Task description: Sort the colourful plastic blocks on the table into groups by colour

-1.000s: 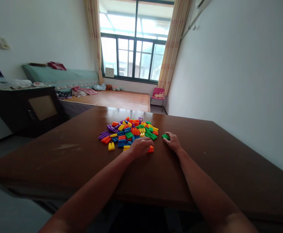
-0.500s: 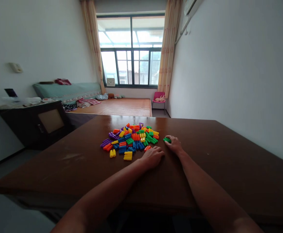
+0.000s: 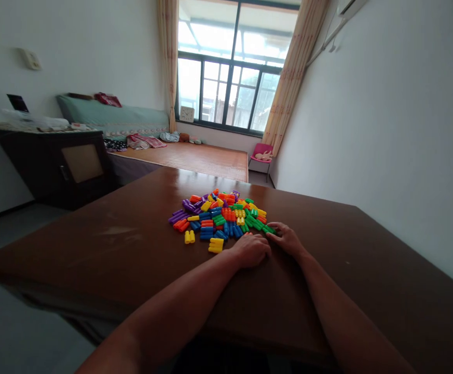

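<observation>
"Green plastic block of joined, rounded tubes (image 3: 269, 229), right at the fingers of the right hand (image 3: 289, 242). Is it gripped?"

"It looks pinched: forefinger along the far side, thumb on the near side, both at its right end. The other fingers bend low over the glossy brown tabletop (image 3: 335, 244)."

"Which way does it point?"

"Its long axis seems to run on a slant. One end faces those fingers; the other leads away from them, leftward and slightly farther from the person, to the edge of the heap of multicoloured plastic blocks (image 3: 219, 220). The fingers cover part of it, so the exact angle is unsure."

"What lies past its left end?"

"More green tube-shaped plastic blocks (image 3: 254, 222), just left of the right fingers, slanting much the same way."

"And the left hand (image 3: 251, 250)?"

"Palm down, nearer the person than the right fingers. Its fingers curl under and are partly hidden; I can't tell whether they hold anything. An orange-red plastic block (image 3: 248, 234) peeks out just beyond the knuckles."

"Anything left of those fingers?"

"A yellow plastic block of three tubes (image 3: 216, 245), lying crosswise to the person. Farther left, a smaller yellow plastic block of two tubes (image 3: 189, 237) has its tubes pointing toward the person."
</observation>
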`<state>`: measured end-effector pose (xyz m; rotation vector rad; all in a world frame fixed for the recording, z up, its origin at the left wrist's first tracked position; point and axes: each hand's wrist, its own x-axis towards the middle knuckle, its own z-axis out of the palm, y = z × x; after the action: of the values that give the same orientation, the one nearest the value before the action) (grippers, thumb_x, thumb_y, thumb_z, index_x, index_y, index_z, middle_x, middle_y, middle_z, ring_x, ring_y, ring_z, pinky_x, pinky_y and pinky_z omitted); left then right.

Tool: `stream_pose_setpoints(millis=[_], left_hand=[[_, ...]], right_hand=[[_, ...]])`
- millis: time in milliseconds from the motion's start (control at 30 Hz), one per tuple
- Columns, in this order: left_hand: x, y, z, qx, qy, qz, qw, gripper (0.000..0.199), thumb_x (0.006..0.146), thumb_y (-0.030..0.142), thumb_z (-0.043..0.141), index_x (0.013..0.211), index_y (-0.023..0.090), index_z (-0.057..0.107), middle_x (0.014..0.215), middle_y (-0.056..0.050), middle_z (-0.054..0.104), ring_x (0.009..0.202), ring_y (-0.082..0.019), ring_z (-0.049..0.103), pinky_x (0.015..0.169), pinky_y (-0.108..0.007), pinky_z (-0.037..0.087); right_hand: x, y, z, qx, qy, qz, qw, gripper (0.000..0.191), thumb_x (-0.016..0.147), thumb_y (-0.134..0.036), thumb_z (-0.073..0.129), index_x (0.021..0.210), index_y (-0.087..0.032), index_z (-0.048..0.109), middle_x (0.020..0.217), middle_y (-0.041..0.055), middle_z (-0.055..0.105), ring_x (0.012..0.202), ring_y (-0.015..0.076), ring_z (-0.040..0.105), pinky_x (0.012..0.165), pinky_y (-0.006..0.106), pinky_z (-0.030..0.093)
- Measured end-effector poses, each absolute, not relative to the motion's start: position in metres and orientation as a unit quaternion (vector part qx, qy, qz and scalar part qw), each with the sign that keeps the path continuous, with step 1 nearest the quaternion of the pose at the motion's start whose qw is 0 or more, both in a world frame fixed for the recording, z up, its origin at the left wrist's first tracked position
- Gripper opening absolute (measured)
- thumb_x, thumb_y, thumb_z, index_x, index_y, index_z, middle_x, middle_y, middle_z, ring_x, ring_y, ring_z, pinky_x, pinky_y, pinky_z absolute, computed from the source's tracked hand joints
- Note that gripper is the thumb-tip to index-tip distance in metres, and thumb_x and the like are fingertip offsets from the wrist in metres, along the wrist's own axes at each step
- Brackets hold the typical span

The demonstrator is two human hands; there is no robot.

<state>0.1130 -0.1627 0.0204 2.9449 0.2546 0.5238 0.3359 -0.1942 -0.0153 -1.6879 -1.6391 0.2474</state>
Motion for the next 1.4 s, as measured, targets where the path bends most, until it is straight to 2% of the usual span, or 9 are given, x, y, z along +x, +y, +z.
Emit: stream_pose_setpoints(millis=[300,467,600,733,833,933,1133,1400], left_hand=[[0.114,-0.158,0.021,0.981,0.069,0.166,0.073,0.023,0.083,0.015,0.053,0.093,0.025,0.072,0.101,-0.001,0.070,0.096,-0.018,0.062,0.080,-0.027,0.048],[0.114,-0.157,0.019,0.980,0.067,0.167,0.080,0.023,0.082,0.015,0.053,0.092,0.026,0.072,0.100,-0.001,0.070,0.096,-0.018,0.062,0.080,-0.028,0.048],[0.114,-0.154,0.017,0.979,0.055,0.175,0.093,0.024,0.082,0.014,0.053,0.091,0.025,0.071,0.098,-0.001,0.070,0.096,-0.017,0.061,0.083,-0.028,0.048],[0.115,-0.150,0.015,0.976,0.045,0.185,0.104,0.024,0.083,0.014,0.050,0.088,0.024,0.071,0.097,0.000,0.070,0.093,-0.017,0.061,0.082,-0.028,0.048],[0.117,-0.149,0.015,0.976,0.046,0.183,0.110,0.023,0.083,0.013,0.050,0.086,0.024,0.070,0.097,0.000,0.069,0.093,-0.017,0.061,0.080,-0.028,0.047],[0.119,-0.148,0.015,0.976,0.049,0.178,0.112,0.022,0.082,0.012,0.051,0.084,0.024,0.069,0.096,0.000,0.068,0.093,-0.017,0.060,0.081,-0.028,0.045],[0.123,-0.148,0.015,0.977,0.058,0.176,0.109,0.020,0.083,0.012,0.050,0.085,0.023,0.066,0.095,0.000,0.067,0.091,-0.016,0.057,0.082,-0.028,0.044],[0.124,-0.150,0.021,0.978,0.064,0.163,0.116,0.019,0.084,0.011,0.048,0.084,0.022,0.063,0.094,-0.001,0.066,0.089,-0.016,0.055,0.082,-0.028,0.043]], right_hand=[[0.335,-0.195,-0.019,-0.692,-0.636,0.001,0.342,0.036,0.078,-0.035,0.058,0.110,-0.022,0.066,0.107,0.0075,0.069,0.100,0.0237,0.062,0.092,0.040,0.049],[0.345,-0.189,-0.017,-0.715,-0.644,-0.012,0.273,0.039,0.080,-0.034,0.055,0.117,-0.024,0.064,0.101,0.0062,0.070,0.095,0.0222,0.062,0.086,0.037,0.050],[0.390,-0.189,-0.012,-0.773,-0.603,-0.055,0.190,0.038,0.079,-0.037,0.058,0.116,-0.028,0.066,0.093,0.0057,0.068,0.091,0.0222,0.062,0.082,0.034,0.049],[0.475,-0.216,-0.016,-0.862,-0.480,-0.092,0.135,0.040,0.083,-0.040,0.054,0.120,-0.028,0.063,0.096,0.0085,0.068,0.094,0.0245,0.062,0.079,0.035,0.048],[0.542,-0.248,-0.028,-0.921,-0.342,-0.119,0.145,0.042,0.085,-0.038,0.051,0.124,-0.026,0.060,0.101,0.0113,0.068,0.099,0.0275,0.061,0.080,0.038,0.048],[0.590,-0.268,-0.040,-0.938,-0.248,-0.135,0.199,0.043,0.083,-0.039,0.053,0.122,-0.022,0.059,0.104,0.0129,0.068,0.098,0.0278,0.061,0.080,0.039,0.047],[0.624,-0.262,-0.046,-0.921,-0.258,-0.108,0.269,0.040,0.078,-0.042,0.060,0.112,-0.021,0.063,0.105,0.0121,0.069,0.095,0.0265,0.063,0.080,0.037,0.048],[0.615,-0.260,-0.044,-0.910,-0.294,-0.134,0.260,0.051,0.079,-0.050,0.058,0.121,-0.022,0.062,0.115,0.0123,0.067,0.100,0.0291,0.061,0.084,0.040,0.046]])
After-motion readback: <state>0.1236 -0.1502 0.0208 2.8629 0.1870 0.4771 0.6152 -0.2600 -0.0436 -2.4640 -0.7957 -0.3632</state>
